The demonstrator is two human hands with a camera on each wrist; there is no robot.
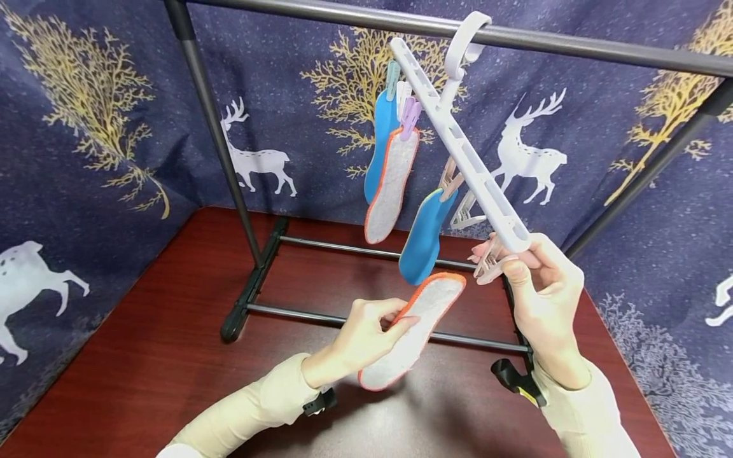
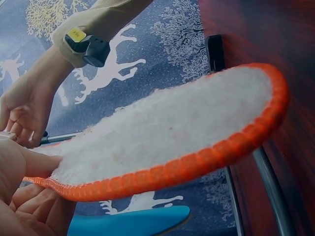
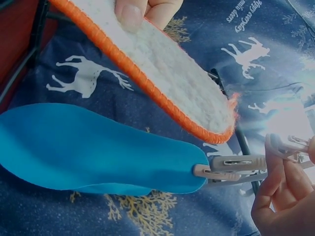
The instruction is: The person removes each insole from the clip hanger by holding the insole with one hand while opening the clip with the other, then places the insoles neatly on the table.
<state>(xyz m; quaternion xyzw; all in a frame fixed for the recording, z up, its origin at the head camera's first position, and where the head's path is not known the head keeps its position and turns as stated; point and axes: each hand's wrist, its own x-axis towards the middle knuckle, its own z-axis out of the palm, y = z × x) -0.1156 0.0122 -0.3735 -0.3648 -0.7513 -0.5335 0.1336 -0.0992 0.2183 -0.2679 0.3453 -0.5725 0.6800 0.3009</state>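
Note:
In the head view my left hand [image 1: 366,337] grips a fleecy white insole [image 1: 422,321] with orange edging, thumb on the fleece and fingers behind. My right hand [image 1: 546,292] is at the near end of a white clip hanger [image 1: 464,149], pinching a pale clothespin [image 1: 488,264]. The held insole's upper end is below that clothespin, apart from it. Beside it a blue insole [image 1: 425,235] hangs from a beige clothespin [image 1: 451,179]. Farther along the bar hang another orange-edged insole [image 1: 392,184] from a purple clothespin [image 1: 410,117] and a blue insole [image 1: 378,149] behind it.
The hanger hooks over a dark rack's top rail [image 1: 343,14]. The rack's foot [image 1: 254,280] and lower crossbars [image 1: 298,315] stand on a reddish-brown table [image 1: 172,356]. A pale clothespin [image 1: 466,213] dangles without an insole. Deer-patterned cloth [image 1: 326,95] forms the backdrop.

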